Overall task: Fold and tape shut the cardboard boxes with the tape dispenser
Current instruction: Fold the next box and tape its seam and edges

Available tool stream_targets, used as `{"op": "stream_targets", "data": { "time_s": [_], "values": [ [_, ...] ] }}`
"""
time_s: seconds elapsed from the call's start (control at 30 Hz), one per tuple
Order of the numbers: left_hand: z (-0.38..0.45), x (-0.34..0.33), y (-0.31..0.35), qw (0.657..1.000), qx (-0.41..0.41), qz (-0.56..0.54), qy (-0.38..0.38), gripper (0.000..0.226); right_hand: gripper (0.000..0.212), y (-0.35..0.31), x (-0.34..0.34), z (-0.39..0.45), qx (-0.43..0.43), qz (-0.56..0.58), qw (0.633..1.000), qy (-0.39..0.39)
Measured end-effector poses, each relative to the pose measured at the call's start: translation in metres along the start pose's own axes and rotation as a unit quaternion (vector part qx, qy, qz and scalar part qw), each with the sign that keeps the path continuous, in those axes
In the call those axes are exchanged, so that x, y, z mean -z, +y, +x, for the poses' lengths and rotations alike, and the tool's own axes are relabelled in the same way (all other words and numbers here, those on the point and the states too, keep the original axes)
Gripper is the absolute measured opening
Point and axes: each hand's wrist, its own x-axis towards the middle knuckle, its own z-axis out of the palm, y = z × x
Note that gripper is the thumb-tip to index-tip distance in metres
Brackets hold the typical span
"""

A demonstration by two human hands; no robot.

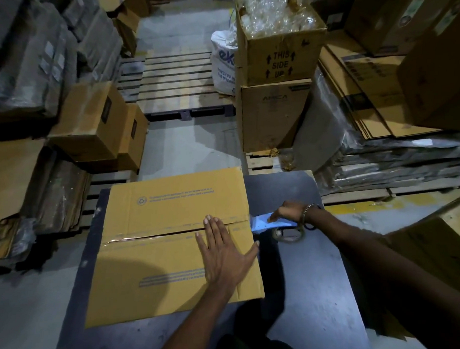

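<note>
Dim warehouse: grey concrete floor (188, 144), wooden pallet (174, 81), stacked cartons (275, 63).

Matt cardboard box (169, 240), glossy tape (122, 240) seam

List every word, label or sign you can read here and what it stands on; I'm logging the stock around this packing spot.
"THIS SIDE UP", with arrows: on the open carton holding clear plastic.
"AMCA", faint, uncertain: on the closed carton beneath it.
"ek...", cut off, with smaller blurred lines: on the white sack.
Recycling symbol and blue print lines: on the cardboard box being taped, too small to read.
Dark labels on the left boxes: unreadable.
</note>
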Motion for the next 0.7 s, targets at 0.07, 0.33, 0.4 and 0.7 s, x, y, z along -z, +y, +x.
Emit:
{"op": "stream_targets", "data": {
  "time_s": [0.07,0.33,0.4,0.7],
  "values": [
    [-0.001,-0.001,-0.001,1.000,-0.002,0.006,-0.001,0.129,0.041,0.008,-0.015,0.006,-0.008,-0.058,0.997,-0.052],
    [0.001,0.000,0.000,1.000,-0.004,0.010,0.017,0.129,0.045,0.065,-0.089,-0.016,-0.041,0.030,0.993,0.110],
    [0.001,0.001,-0.001,1.000,-0.005,0.013,0.013,0.129,0.051,0.080,-0.104,-0.028,-0.051,-0.029,0.981,0.185],
    [0.000,0.000,0.000,1.000,-0.008,0.013,0.016,0.130,0.044,0.115,-0.159,-0.051,-0.097,-0.163,0.899,0.394]
  ]
}}
